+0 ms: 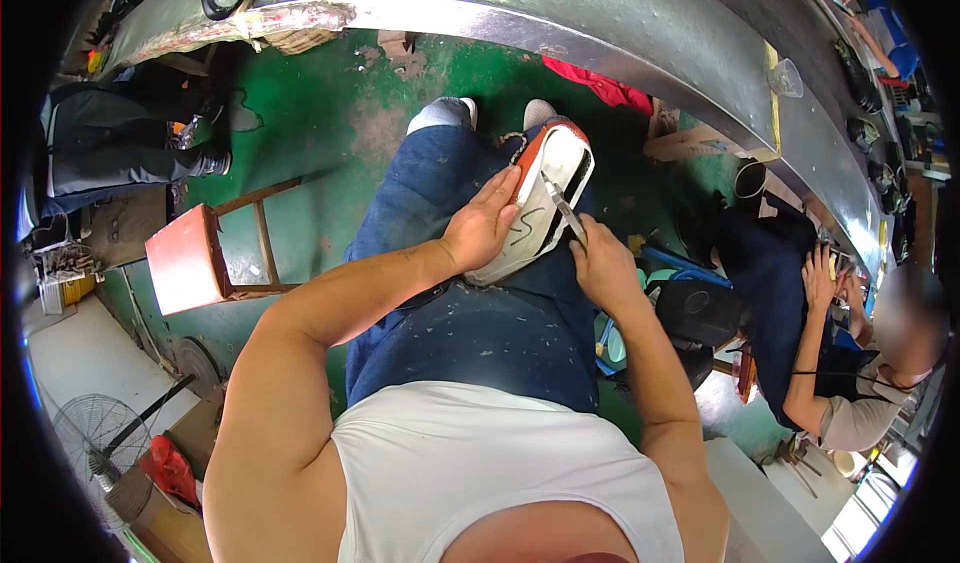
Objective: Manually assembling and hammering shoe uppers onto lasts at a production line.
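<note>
A shoe [530, 225] with reddish-brown sides lies across my lap, its pale bottom facing up and carrying dark marks. Along its left edge my left hand [484, 225] grips it, fingers stretched toward the toe end. In my right hand [604, 265] is a slim silver knife-like tool [563, 208], closed in the fingers. The tool's tip points up and left, over the shoe's pale bottom; whether it touches cannot be made out. A black patch or gap runs along the shoe's right side. My blue trousers [470, 333] support the shoe from below.
A long metal-edged bench [600, 48] curves across the far side. To the left stands a reddish-brown stool [187, 260], with a fan [100, 443] nearer. At right, another person's hands [820, 278] are at the bench. A black bag [698, 313] sits beside my right arm.
</note>
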{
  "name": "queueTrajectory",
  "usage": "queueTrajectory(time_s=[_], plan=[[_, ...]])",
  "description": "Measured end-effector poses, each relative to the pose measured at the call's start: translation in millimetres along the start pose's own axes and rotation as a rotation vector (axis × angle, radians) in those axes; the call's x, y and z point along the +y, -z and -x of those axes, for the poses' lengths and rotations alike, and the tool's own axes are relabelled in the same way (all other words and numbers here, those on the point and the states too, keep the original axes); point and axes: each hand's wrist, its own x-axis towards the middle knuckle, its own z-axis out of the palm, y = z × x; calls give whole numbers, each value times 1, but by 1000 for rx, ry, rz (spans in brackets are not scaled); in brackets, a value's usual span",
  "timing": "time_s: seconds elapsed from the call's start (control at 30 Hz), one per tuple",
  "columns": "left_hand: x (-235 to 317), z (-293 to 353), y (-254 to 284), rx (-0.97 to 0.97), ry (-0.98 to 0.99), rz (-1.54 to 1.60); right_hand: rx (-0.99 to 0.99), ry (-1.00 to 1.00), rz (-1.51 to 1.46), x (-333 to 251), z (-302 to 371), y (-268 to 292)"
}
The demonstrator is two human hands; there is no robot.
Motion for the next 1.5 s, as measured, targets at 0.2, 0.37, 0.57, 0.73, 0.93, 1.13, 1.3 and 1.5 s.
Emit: queueTrajectory(time_s=[0.2, 0.37, 0.57, 0.73, 0.93, 1.13, 1.3, 1.5], plan=[[6, -4, 2, -49, 13, -67, -56, 111, 282, -18, -24, 43], [4, -8, 4, -56, 17, -27, -77, 114, 136, 25, -25, 0], [25, -16, 17, -298, -15, -283, -34, -28, 57, 29, 7, -8], [35, -33, 29, -454, 147, -287, -515, -216, -345, 40, -12, 52], [51, -43, 32, -524, 110, -403, 53, 34, -185, 32, -47, 17], [55, -47, 42, -618, 39, -562, -28, 55, 20, 31, -55, 10], [22, -9, 17, -373, 70, -296, 9, 89, -7, 37, -47, 8], [15, 15, 20, -182, 423, 200, 11, 122, -311, 2, -16, 17]])
